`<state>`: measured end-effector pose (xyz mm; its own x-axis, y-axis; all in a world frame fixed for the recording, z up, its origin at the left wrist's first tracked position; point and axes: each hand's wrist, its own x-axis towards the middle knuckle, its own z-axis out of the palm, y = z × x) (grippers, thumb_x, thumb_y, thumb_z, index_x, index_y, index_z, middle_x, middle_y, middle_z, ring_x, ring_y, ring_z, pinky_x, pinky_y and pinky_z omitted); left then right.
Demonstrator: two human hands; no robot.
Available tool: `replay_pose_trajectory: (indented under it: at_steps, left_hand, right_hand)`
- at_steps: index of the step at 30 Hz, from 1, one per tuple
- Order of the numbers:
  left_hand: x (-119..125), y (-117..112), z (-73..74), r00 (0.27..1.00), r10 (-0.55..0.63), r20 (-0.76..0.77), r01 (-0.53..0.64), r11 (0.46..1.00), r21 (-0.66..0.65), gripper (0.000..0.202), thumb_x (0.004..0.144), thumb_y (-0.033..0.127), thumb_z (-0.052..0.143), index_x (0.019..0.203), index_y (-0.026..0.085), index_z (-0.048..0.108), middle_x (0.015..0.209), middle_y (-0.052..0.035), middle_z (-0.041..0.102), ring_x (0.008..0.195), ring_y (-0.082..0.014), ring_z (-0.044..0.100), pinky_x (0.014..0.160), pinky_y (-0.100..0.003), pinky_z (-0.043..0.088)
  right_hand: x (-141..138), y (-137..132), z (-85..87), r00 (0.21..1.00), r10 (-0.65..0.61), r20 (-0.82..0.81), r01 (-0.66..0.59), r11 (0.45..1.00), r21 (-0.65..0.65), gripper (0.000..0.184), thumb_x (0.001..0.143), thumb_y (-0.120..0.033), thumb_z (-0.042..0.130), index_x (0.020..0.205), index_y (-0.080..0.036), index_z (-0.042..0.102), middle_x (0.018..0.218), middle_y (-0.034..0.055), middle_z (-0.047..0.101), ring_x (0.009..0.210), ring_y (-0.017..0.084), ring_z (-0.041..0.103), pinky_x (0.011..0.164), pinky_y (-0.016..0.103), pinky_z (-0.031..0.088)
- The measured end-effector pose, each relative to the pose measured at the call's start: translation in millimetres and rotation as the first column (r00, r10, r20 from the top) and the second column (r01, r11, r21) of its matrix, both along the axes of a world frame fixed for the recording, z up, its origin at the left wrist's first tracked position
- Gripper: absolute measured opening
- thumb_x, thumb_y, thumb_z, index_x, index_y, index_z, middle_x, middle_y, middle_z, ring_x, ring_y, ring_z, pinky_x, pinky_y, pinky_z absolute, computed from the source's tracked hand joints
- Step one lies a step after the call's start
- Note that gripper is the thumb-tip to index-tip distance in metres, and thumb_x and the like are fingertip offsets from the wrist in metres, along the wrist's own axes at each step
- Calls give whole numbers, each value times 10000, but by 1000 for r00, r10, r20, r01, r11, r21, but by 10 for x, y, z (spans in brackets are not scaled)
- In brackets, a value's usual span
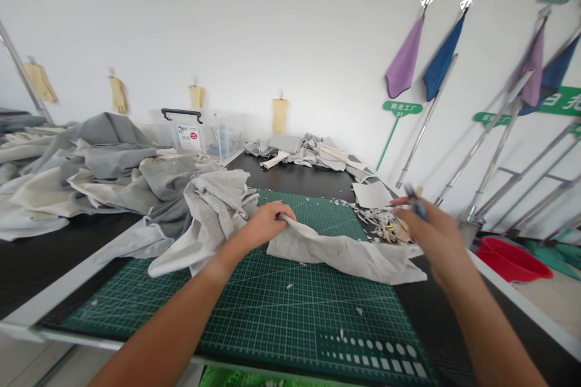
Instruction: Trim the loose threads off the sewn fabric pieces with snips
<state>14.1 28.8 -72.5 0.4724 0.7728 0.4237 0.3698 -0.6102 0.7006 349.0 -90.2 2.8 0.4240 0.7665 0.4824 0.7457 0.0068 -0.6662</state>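
A length of pale grey cloth (pixel 345 259) lies bunched across the green cutting mat (pixel 258 320), running from under the left hand (pixel 271 225) toward the right, and seems to join the larger folds of the same material at the mat's far left corner. The left hand's fingers curve down over a fold, gathering it rather than lying spread. The right hand (pixel 433 236) is raised above the cloth's right end, its thumb and forefinger pinching a small blue object (pixel 415 204); motion blur hides what that object is.

Just beyond the right hand lies a heap of cloth offcuts (pixel 376 219), with a pale square of cloth (pixel 371 195) at its far side. The hand partly covers the heap, and a yellowish item within it is too cluttered to identify. Small scraps dot the mat, which rests on a black worktop (pixel 295 176). Farther off stand a second cloth pile (pixel 304 153) and a clear plastic storage box (pixel 200 138) with a black handle. A red basin (pixel 512 260) sits low on the right, and the frame cuts off the mat's near edge.
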Motion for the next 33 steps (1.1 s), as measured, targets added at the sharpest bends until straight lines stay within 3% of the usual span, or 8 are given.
replay_pose_trajectory:
  at_steps: [4,8,11,14,21,25,28,33]
  left_hand:
    - [140,-105,-14,993,-86,77,89,995,-39,259,737,77,544,899,194,710,929,-17,726,879,-180,643,738,-262,445]
    - [238,-187,-51,982,-109,156,124,989,-87,366,743,83,585,1082,212,631,906,0,745,821,-168,656,724,-255,449]
    - [274,-207,-123,980,-104,170,118,990,-72,384,769,103,597,1132,229,597,880,10,742,845,-173,656,783,-272,457]
    - [290,-190,-211,984,-59,167,75,993,-88,406,772,115,601,1160,232,570,888,10,721,831,-172,644,779,-277,456]
    - [296,-86,-347,1000,-9,17,12,982,-191,131,834,302,598,883,182,582,818,4,641,747,-157,570,661,-258,402]
    - [304,-88,-341,998,-52,-33,47,989,-138,74,816,249,568,793,181,557,752,23,592,715,-148,530,637,-253,365]
    - [304,-123,-303,997,-66,-36,62,994,-88,52,822,231,549,828,187,576,760,30,591,734,-148,529,662,-251,366]
    - [292,-184,-248,995,-87,-47,83,993,-83,76,837,210,520,865,192,588,801,23,627,759,-152,559,685,-242,384]
  right_hand:
    - [-785,255,-231,874,436,-215,-475,859,-190,374,859,-528,617,966,-196,752,820,34,676,677,164,535,565,247,358]
    - [-1166,474,-548,744,533,-403,-646,729,-227,403,861,-526,625,1030,-179,739,656,-15,549,561,123,419,493,225,285]
    - [-1155,547,-795,731,572,-372,-662,726,-186,408,863,-523,636,1059,-177,728,675,-22,547,593,126,442,532,226,313]
    - [-1054,562,-975,779,574,-252,-620,766,-169,360,856,-518,647,876,-163,711,696,-17,571,645,136,479,583,236,336]
    - [-1003,531,-1027,841,514,-169,-536,834,-131,300,834,-481,666,827,-182,645,742,-5,607,695,156,523,628,245,376]
    - [-1062,511,-1004,729,548,-411,-648,746,-154,355,809,-533,663,743,-199,565,607,-43,466,551,109,393,508,225,296]
    - [-1092,496,-993,613,422,-668,-683,708,-180,394,778,-570,665,739,-218,494,521,-92,319,447,72,227,427,217,165]
    - [-1079,457,-956,575,417,-704,-698,699,-156,430,769,-583,710,779,-223,475,504,-117,294,426,58,189,402,214,103]
